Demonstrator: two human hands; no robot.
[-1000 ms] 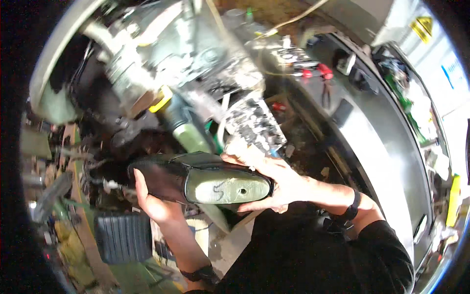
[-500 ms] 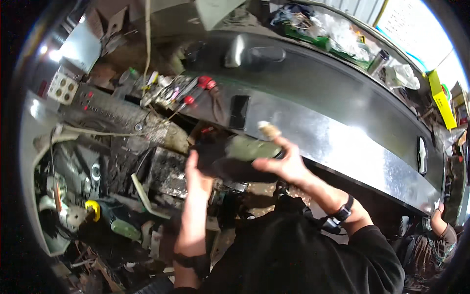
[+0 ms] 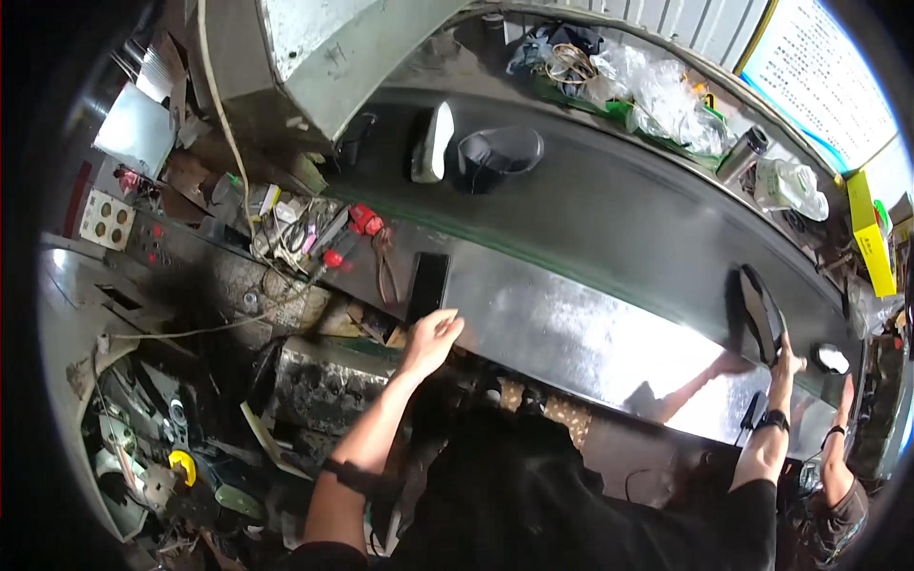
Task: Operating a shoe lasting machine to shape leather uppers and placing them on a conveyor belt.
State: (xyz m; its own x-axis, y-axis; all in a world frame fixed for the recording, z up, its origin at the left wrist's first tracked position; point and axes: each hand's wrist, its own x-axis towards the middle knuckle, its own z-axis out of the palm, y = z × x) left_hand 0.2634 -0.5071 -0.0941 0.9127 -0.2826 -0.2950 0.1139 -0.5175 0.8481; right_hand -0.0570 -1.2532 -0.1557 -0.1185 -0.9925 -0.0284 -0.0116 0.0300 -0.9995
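Note:
Out to the far right, my right hand (image 3: 786,364) grips the near end of a black shoe (image 3: 759,306) with a grey inside; the shoe stands tilted over the belt. My left hand (image 3: 431,343) hangs at the near edge of the metal ledge, fingers curled in and nothing seen in them. Just beyond it lies a black phone (image 3: 428,284). On the far side of the dark belt (image 3: 609,209) sit a pale shoe last (image 3: 434,143) and a dark open shoe upper (image 3: 499,157).
A co-worker's hand (image 3: 845,404) reaches in at the right rim, near a small white-topped object (image 3: 832,359). Red-handled tools (image 3: 364,221) lie left of the phone. Behind the belt are plastic bags (image 3: 666,95) and a steel flask (image 3: 745,152). Left stands a machine panel (image 3: 162,257).
My hands have parted; the dark item with a green block that was between them is gone from there. My right hand has reached far right to the black shoe. The view has shifted.

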